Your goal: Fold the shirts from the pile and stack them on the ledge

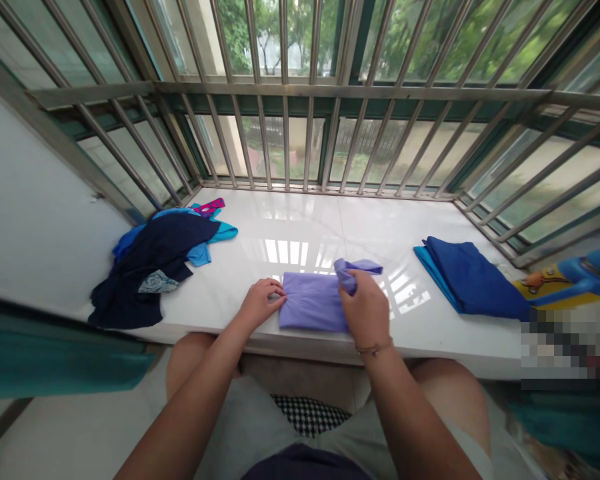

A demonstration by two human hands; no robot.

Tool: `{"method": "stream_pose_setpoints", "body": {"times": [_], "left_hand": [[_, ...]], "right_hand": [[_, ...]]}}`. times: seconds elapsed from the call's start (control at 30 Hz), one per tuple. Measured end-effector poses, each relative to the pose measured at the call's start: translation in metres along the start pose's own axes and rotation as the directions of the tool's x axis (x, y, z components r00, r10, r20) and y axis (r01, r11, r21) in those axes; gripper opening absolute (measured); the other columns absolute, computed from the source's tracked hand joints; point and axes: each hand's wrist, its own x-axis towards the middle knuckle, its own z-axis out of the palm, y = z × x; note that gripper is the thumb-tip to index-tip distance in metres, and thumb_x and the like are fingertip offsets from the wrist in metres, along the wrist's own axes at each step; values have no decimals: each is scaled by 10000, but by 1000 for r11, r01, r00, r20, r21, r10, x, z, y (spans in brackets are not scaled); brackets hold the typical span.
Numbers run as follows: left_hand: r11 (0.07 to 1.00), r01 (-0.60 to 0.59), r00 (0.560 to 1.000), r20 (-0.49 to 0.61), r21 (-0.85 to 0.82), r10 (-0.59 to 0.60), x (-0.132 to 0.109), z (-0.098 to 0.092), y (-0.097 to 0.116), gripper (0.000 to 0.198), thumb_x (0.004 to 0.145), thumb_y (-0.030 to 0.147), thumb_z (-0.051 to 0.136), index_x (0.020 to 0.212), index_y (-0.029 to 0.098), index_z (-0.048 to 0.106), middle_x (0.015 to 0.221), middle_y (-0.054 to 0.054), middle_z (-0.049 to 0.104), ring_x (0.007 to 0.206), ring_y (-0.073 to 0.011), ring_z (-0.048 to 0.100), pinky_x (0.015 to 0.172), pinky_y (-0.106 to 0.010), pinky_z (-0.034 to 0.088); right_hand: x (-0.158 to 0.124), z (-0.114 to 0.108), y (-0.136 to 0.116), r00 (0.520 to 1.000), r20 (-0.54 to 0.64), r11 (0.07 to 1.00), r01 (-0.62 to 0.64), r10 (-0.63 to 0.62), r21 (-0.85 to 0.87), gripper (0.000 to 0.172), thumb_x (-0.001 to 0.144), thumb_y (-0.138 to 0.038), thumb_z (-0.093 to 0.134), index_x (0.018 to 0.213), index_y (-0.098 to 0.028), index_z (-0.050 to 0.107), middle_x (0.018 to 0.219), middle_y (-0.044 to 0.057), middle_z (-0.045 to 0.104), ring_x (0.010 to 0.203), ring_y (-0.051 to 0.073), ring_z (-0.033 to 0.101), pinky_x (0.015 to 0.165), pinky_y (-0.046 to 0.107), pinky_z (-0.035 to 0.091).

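A lilac cloth (pixel 310 303), partly folded into a rectangle, lies near the front edge of the white marble sill (pixel 300 227). My left hand (pixel 263 301) presses its left edge with curled fingers. My right hand (pixel 363 308) is closed on the cloth's right end, lifting a bunched fold over the top. Both forearms reach in from below.
A loose heap of dark navy and blue clothes (pixel 157 267) lies at the sill's left end. A folded blue garment (pixel 473 277) lies at the right, beside a blue and yellow toy (pixel 575 280). Metal window bars (pixel 305 133) enclose the sill. My knees are below the edge.
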Motion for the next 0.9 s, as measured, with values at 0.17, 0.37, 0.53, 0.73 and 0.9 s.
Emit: {"method": "stream_pose_setpoints", "body": {"times": [0.17,0.37,0.53,0.73,0.9], "left_hand": [[1000,-10,999,-31,-13,10,0,1,0,127,830,136,778,873,246,825,1067,-62,808,1039,-253,731,997,-431,560],[1000,-9,999,-47,-30,8,0,4,-1,251,753,26,744,867,238,818,1055,-36,813,1034,-236,729,997,-411,555],[999,-18,996,-83,-31,15,-1,0,3,184,815,82,738,886,239,801,1053,-42,795,1046,-237,713,999,-399,541],[996,88,985,-146,-5,-88,-10,-10,11,323,1027,284,575,729,228,686,809,-24,690,811,-189,656,774,-317,505],[997,56,997,-48,58,-53,-12,-6,9,427,1007,329,629,594,225,606,691,-18,663,736,-185,627,759,-328,471]], "right_hand": [[-26,60,-50,860,399,934,356,-317,-27,228,957,-94,606,1139,-189,706,1458,147,684,1183,285,647,985,381,500],[-46,81,-46,855,436,946,323,-282,-20,310,944,-137,691,1247,-197,665,1443,134,690,1271,300,605,1019,405,472],[-42,79,-41,855,424,948,319,-298,23,316,934,-139,699,1243,-197,665,1367,136,720,1242,301,621,1025,402,465],[-50,71,-44,864,392,947,314,-316,71,357,977,-406,766,1251,-205,658,1367,143,690,1241,313,612,1032,419,475],[-45,70,-64,900,395,980,199,-186,10,404,1050,-568,647,1175,-186,686,1185,142,712,1114,306,639,939,399,486]]}}
